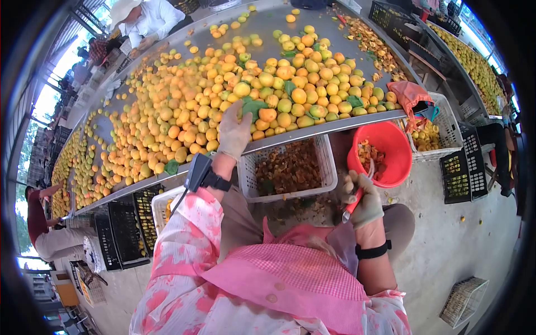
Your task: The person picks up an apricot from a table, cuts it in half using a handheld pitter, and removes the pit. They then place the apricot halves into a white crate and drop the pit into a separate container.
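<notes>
Many yellow-orange fruits (192, 103) lie heaped on a metal table (268, 142). My left hand (234, 129), in a pale glove, reaches over the table's near edge and touches the fruit beside a green leaf (254, 107); its fingers are curled, and whether they grip a fruit is hard to see. My right hand (363, 202), also gloved, is closed around a tool with a red handle (353, 205) and a curved metal end. It is just below a red bucket (397, 153) that holds fruit pieces (373, 157).
Below the table edge stands a white crate (329, 184) of brown scraps. To the right are a white crate (451, 125) with fruit halves and black crates (474, 162). A person in white (159, 19) works across the table; another person (42, 215) is at far left.
</notes>
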Demonstrator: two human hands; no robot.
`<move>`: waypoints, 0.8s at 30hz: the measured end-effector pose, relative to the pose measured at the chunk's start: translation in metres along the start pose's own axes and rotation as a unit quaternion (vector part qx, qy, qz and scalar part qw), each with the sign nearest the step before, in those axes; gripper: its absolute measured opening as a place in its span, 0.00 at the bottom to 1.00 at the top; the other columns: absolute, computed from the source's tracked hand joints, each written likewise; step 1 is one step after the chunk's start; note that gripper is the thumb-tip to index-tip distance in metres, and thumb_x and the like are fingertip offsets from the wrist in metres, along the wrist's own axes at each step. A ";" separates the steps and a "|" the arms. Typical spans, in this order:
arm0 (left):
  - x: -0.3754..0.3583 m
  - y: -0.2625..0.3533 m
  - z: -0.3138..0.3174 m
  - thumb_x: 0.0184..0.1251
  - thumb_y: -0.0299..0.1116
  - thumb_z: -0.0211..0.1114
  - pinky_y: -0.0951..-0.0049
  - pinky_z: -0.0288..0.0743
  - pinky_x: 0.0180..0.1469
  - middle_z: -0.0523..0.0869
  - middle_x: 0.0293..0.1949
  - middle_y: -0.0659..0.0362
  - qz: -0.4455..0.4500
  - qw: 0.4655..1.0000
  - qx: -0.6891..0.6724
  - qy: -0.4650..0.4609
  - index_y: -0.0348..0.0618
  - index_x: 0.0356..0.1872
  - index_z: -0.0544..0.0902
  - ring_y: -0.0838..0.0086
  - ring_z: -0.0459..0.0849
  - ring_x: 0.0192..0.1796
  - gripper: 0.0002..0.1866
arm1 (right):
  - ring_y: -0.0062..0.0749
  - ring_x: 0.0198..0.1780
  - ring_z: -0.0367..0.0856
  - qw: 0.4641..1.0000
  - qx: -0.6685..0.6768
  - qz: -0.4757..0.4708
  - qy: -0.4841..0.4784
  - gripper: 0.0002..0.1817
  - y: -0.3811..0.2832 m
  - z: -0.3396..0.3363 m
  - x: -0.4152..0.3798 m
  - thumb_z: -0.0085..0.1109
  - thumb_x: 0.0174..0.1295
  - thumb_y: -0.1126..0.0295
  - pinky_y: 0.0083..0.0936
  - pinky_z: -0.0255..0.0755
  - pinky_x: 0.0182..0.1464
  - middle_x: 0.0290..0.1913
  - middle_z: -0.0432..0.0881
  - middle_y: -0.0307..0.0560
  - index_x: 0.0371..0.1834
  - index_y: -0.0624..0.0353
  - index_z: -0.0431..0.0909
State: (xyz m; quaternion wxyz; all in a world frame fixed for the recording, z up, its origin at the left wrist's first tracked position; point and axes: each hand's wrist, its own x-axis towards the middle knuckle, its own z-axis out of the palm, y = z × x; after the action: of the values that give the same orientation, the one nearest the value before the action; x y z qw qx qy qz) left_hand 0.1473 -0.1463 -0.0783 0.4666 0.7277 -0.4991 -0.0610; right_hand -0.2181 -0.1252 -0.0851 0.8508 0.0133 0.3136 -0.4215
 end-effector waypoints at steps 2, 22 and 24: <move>0.024 -0.012 0.004 0.64 0.38 0.64 0.55 0.71 0.61 0.81 0.54 0.38 0.026 0.995 0.092 0.038 0.32 0.60 0.76 0.45 0.78 0.59 0.26 | 0.31 0.30 0.79 0.999 0.006 0.042 0.008 0.10 0.009 -0.001 0.000 0.55 0.70 0.65 0.20 0.69 0.24 0.35 0.81 0.46 0.47 0.58 0.77; -0.017 0.073 -0.011 0.68 0.26 0.62 0.76 0.74 0.44 0.81 0.51 0.60 -0.155 0.879 -0.419 -0.169 0.45 0.66 0.69 0.75 0.81 0.46 0.25 | 0.17 0.14 0.61 0.914 -0.399 -0.065 -0.047 0.35 0.030 0.058 -0.020 0.37 0.76 0.42 0.17 0.59 0.16 0.19 0.66 0.34 0.73 0.59 0.60; -0.049 0.088 -0.017 0.69 0.25 0.61 0.77 0.73 0.44 0.81 0.52 0.60 -0.206 0.809 -0.516 -0.191 0.46 0.67 0.68 0.77 0.80 0.45 0.26 | 0.17 0.14 0.62 0.888 -0.438 -0.109 -0.087 0.34 0.038 0.060 -0.024 0.38 0.76 0.44 0.16 0.60 0.17 0.19 0.66 0.34 0.73 0.60 0.60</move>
State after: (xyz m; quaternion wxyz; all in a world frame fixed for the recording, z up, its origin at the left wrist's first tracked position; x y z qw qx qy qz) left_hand 0.0735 -0.1036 -0.0220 0.6453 0.4389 -0.3113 -0.5423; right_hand -0.1700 -0.1015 -0.0328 0.7427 -0.4316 0.3909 -0.3306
